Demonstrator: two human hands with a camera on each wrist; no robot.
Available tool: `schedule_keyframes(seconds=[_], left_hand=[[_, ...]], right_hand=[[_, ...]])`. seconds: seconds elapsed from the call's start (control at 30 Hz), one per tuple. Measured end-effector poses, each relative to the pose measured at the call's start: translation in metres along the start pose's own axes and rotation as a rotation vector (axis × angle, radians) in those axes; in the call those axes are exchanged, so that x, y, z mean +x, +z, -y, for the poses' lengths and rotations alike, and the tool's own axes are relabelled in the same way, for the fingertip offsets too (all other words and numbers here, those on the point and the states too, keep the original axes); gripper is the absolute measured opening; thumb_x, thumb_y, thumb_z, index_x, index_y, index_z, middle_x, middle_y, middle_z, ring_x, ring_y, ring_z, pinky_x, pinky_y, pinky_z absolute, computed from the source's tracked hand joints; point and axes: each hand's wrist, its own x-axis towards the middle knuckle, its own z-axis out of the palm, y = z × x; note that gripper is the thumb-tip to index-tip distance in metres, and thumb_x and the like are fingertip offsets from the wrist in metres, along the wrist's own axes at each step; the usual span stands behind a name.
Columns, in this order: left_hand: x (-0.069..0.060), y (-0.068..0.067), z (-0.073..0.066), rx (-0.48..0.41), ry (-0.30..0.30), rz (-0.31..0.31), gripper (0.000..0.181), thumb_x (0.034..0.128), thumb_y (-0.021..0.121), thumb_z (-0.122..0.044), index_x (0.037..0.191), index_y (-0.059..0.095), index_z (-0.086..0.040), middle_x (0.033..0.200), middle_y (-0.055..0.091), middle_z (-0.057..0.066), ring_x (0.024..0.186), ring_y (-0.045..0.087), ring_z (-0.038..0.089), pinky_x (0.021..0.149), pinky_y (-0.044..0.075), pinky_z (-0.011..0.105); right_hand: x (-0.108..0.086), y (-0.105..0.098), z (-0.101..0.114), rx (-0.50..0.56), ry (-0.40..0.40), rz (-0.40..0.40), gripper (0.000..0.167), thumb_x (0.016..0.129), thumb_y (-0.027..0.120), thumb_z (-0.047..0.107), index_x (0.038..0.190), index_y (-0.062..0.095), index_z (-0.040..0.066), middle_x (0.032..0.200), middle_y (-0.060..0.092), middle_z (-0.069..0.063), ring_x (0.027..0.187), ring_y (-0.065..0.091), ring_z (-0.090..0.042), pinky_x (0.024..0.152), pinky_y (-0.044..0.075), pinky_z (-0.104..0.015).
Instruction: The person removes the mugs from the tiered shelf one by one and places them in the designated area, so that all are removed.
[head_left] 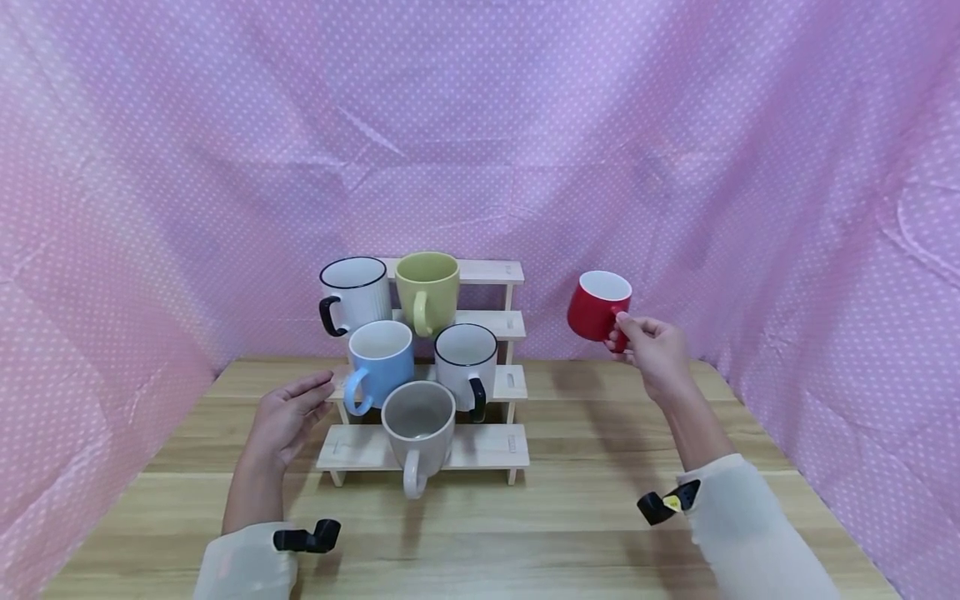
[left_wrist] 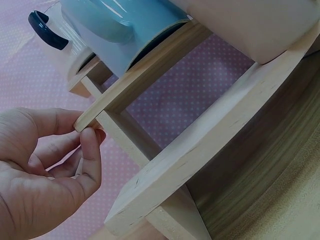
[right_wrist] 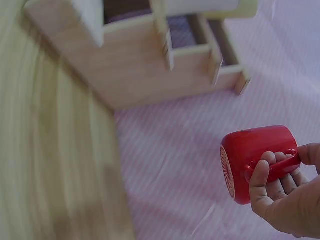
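Note:
My right hand grips the handle of a red mug with a white inside, raised to the right of a stepped wooden rack. In the right wrist view, fingers curl round the handle, and the patterned base of the mug faces the rack. At the rack's left side, my left hand pinches the end of the second step between thumb and fingers, as the left wrist view shows. Beside it on that step are a light blue mug and a white mug with black rim and handle.
A greyish mug stands on the lowest step, its handle toward me. Higher up are a black-rimmed white mug and a yellow-green mug. The rack stands on a wood-grain table, with a dotted pink curtain behind and at both sides.

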Motion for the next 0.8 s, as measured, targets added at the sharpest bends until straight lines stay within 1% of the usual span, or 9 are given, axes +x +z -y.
schedule_keyframes(seconds=[0.07,0.2,0.37,0.47,0.57,0.7,0.8], left_hand=[[0.000,0.000,0.000,-0.010,0.005,0.005,0.024,0.0964,0.073,-0.007,0.120,0.075,-0.009,0.109,0.071,-0.011,0.094,0.065,0.005,0.085,0.058,0.018],[-0.001,0.000,-0.001,-0.023,0.015,0.015,0.020,0.0968,0.072,-0.007,0.116,0.077,-0.011,0.110,0.071,-0.010,0.093,0.065,0.005,0.084,0.058,0.018],[-0.001,0.000,0.000,-0.016,0.017,0.011,0.020,0.0972,0.072,-0.008,0.117,0.076,-0.010,0.110,0.071,-0.010,0.094,0.065,0.006,0.084,0.058,0.018],[-0.001,0.001,0.000,-0.021,0.016,0.012,0.022,0.0972,0.071,-0.007,0.119,0.075,-0.008,0.109,0.071,-0.010,0.094,0.065,0.006,0.084,0.058,0.019],[-0.001,0.001,0.000,-0.021,0.014,0.012,0.021,0.0973,0.071,-0.007,0.117,0.076,-0.009,0.109,0.071,-0.009,0.093,0.065,0.006,0.084,0.058,0.019],[-0.001,0.001,-0.001,-0.009,0.008,0.004,0.016,0.0975,0.071,-0.008,0.110,0.078,-0.015,0.109,0.072,-0.009,0.092,0.065,0.007,0.083,0.058,0.018],[-0.001,0.000,-0.001,-0.009,0.008,0.000,0.017,0.0975,0.071,-0.008,0.113,0.077,-0.013,0.109,0.072,-0.008,0.092,0.065,0.007,0.084,0.058,0.018]], right_hand=[[0.001,-0.008,-0.005,-0.018,0.009,-0.021,0.025,0.102,0.066,0.017,0.099,0.065,-0.007,0.075,0.068,-0.003,0.067,0.069,-0.012,0.066,0.063,-0.024],[0.004,-0.023,-0.017,-0.012,0.029,-0.054,0.025,0.102,0.066,0.017,0.098,0.064,-0.008,0.075,0.068,-0.004,0.067,0.070,-0.013,0.065,0.063,-0.025],[0.008,-0.040,-0.033,0.007,0.029,-0.097,0.020,0.102,0.066,0.013,0.091,0.066,-0.005,0.072,0.068,-0.004,0.065,0.070,-0.012,0.063,0.063,-0.024],[0.011,-0.050,-0.044,0.011,0.030,-0.129,0.019,0.102,0.065,0.011,0.090,0.068,-0.003,0.070,0.068,-0.003,0.064,0.069,-0.012,0.060,0.062,-0.024],[0.015,-0.060,-0.055,0.012,0.038,-0.149,0.018,0.101,0.066,0.011,0.092,0.068,-0.004,0.071,0.068,-0.003,0.064,0.070,-0.012,0.059,0.062,-0.024],[0.019,-0.072,-0.066,-0.022,0.043,-0.147,0.023,0.102,0.066,0.015,0.097,0.065,-0.008,0.072,0.068,-0.002,0.066,0.068,-0.011,0.062,0.062,-0.024],[0.021,-0.079,-0.071,-0.061,0.052,-0.152,0.026,0.102,0.065,0.016,0.099,0.064,-0.009,0.072,0.068,-0.001,0.066,0.068,-0.009,0.063,0.062,-0.024]])
